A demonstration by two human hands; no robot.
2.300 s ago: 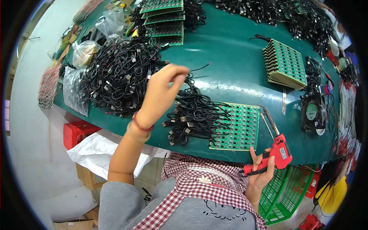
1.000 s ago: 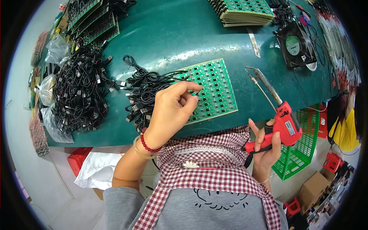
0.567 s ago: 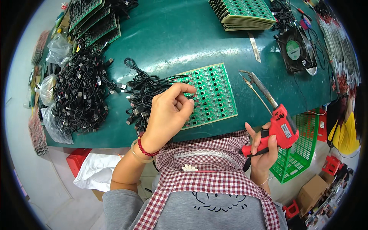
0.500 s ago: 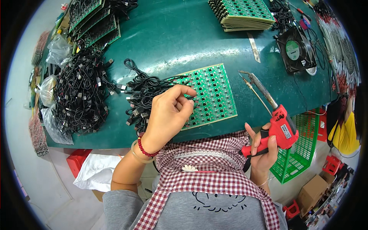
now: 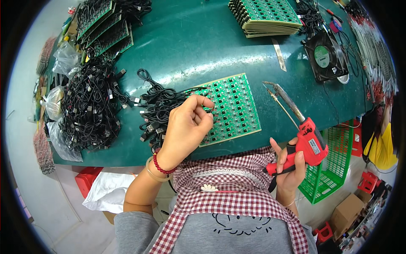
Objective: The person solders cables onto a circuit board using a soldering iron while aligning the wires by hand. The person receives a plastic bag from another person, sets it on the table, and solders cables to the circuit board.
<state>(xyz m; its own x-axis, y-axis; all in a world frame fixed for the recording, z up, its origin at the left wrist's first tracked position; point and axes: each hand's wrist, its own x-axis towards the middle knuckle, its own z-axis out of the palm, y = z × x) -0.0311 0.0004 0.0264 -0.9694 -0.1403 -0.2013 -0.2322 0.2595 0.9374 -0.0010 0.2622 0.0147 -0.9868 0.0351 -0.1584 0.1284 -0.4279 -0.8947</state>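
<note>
My left hand (image 5: 188,122) is closed in a pinch over the left part of a green circuit board (image 5: 237,106). What its fingertips hold is too small and hidden to make out. Black USB cables (image 5: 158,101) bunch beside that hand, and some run onto the board's left edge, where short red wire ends show. In my right hand (image 5: 292,169) is a red soldering gun (image 5: 312,144), gripped by its handle. Its metal tip and thin feed tube point up and left, off the board's right side and apart from it.
A big heap of black USB cables (image 5: 91,106) lies at the left. Boards with cables (image 5: 105,36) are piled at the far left; a stack of circuit boards (image 5: 268,19) stands at the far side. A metal strip (image 5: 279,55) and black fan (image 5: 323,57) lie right. A green crate (image 5: 321,182) stands below.
The board and both hands sit almost as before, with only a slight shift in view. The pinch and the grip on the soldering gun have not changed.
</note>
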